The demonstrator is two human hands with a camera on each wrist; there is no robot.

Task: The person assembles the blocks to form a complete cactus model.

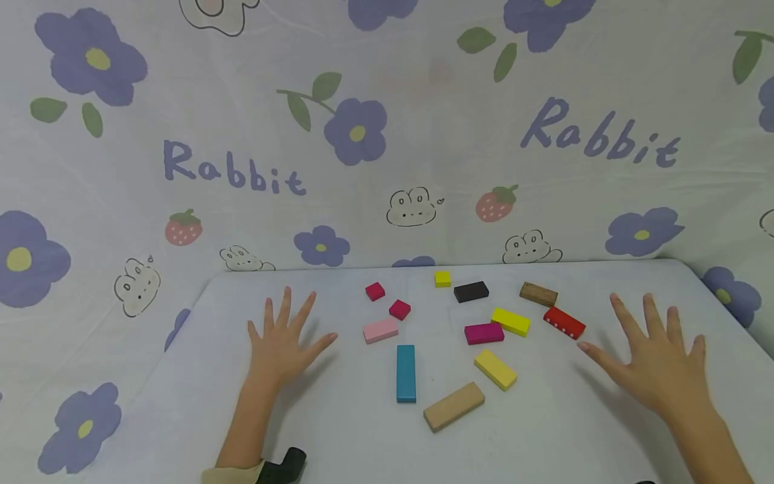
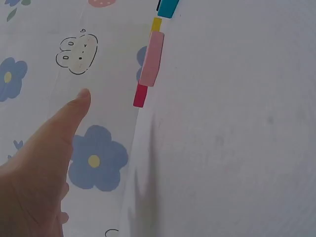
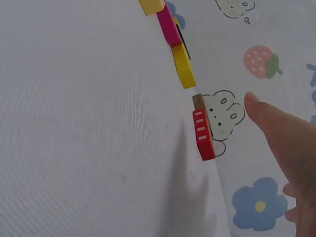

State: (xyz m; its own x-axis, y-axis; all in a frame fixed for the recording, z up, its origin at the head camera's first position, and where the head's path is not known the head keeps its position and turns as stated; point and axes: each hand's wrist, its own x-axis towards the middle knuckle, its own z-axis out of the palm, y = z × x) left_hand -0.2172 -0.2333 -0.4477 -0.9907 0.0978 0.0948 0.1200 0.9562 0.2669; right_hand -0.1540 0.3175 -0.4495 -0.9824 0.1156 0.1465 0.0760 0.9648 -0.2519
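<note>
My left hand (image 1: 279,349), fingers spread, is held over the table's left part and holds nothing. The pink block (image 1: 380,331) is among the blocks nearest to it, with two small red blocks (image 1: 375,291) (image 1: 400,310) close by. In the left wrist view the thumb of the left hand (image 2: 39,163) points up, apart from the pink block (image 2: 152,59). On the right, my right hand (image 1: 662,366) is spread and holds nothing; the red dotted block (image 1: 564,323) lies left of its thumb. The right wrist view shows the right hand (image 3: 291,148) apart from the red block (image 3: 203,134).
Mid-table lie a blue block (image 1: 406,374), a tan block (image 1: 454,407), a magenta block (image 1: 484,333), a black block (image 1: 471,292), a brown block (image 1: 539,294) and several yellow ones (image 1: 495,370). A patterned cloth (image 1: 423,134) hangs behind the white table (image 1: 338,437).
</note>
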